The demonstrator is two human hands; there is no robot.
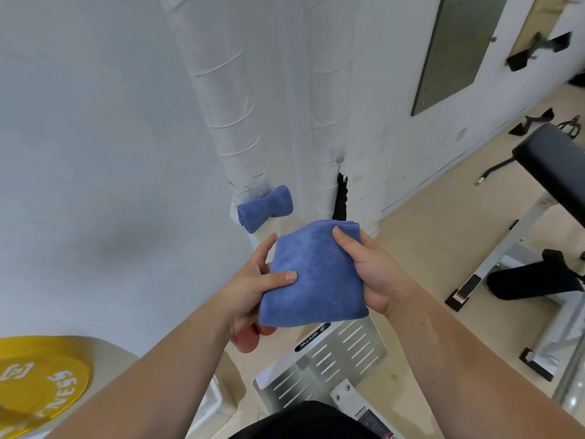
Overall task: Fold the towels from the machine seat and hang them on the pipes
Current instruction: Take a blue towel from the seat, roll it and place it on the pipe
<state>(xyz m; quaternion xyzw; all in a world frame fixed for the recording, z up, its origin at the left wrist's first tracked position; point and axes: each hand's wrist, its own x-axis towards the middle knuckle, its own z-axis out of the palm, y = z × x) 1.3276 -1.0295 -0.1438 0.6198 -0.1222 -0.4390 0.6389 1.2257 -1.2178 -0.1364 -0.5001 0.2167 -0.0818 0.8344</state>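
Before the white wrapped pipes (240,99), folded blue towel (311,274) held mid-air, left hand (253,289) and right hand (370,270) fingers pinching its edges, second blue towel (264,208) hung on far pipe.

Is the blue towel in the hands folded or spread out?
Folded. The blue towel is a compact, layered square pinched between the left hand and right hand.
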